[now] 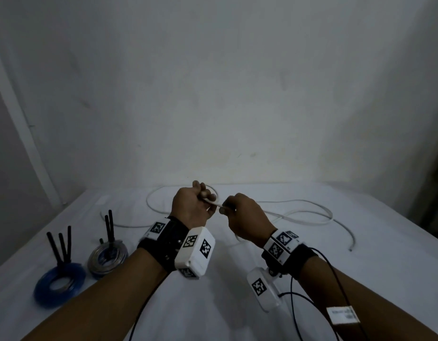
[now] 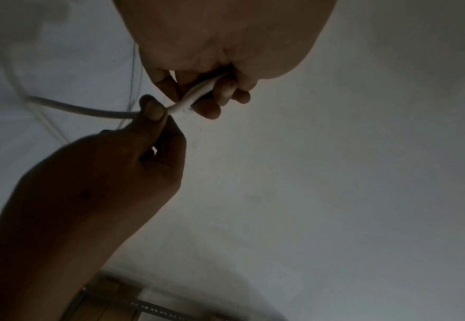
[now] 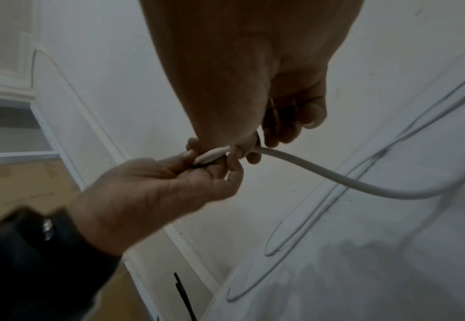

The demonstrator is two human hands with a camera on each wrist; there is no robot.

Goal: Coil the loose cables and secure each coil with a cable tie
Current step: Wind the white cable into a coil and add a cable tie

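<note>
A loose white cable (image 1: 309, 212) sprawls in loops over the white table (image 1: 237, 303) at centre and right. One stretch of it (image 1: 213, 203) is lifted between my two hands above the table's middle. My left hand (image 1: 205, 196) grips the cable in curled fingers; in the left wrist view the left hand (image 2: 215, 93) has the cable (image 2: 75, 106) running out of it. My right hand (image 1: 225, 208) pinches the same cable just to the right. In the right wrist view, the right hand (image 3: 248, 149) and left hand (image 3: 212, 165) nearly touch on the cable (image 3: 335, 180).
At the near left lie a blue coil (image 1: 59, 285) and a grey-blue coil (image 1: 107, 259), each with black cable ties (image 1: 63, 244) sticking up. A wall rises behind the table. Thin black leads (image 1: 336, 279) trail from my right wrist.
</note>
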